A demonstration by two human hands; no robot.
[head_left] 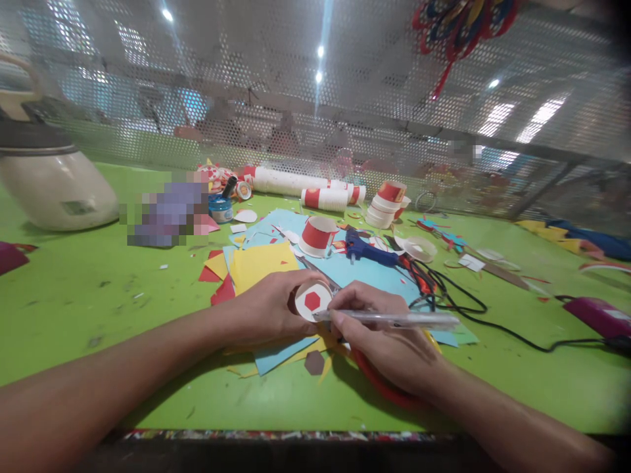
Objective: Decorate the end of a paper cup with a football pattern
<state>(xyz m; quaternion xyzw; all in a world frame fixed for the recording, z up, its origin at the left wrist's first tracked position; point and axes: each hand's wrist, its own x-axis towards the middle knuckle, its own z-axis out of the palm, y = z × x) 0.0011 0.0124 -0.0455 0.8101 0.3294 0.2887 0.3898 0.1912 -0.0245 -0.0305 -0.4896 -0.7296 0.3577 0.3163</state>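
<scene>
My left hand is closed around a paper cup, whose round white bottom faces up toward me with a red hexagon in its middle. A pen lies in the grip of my right hand, its tip at the lower edge of the hexagon. Under my hands spread sheets of yellow paper and light blue paper. A brown paper hexagon rests on the table just in front of them. Red scissor handles show partly below my right hand.
Behind my hands stand a cut red-and-white cup and a blue glue gun with a black cord. Stacked paper cups lie farther back on the green table. A large kettle stands left; a purple object is at right.
</scene>
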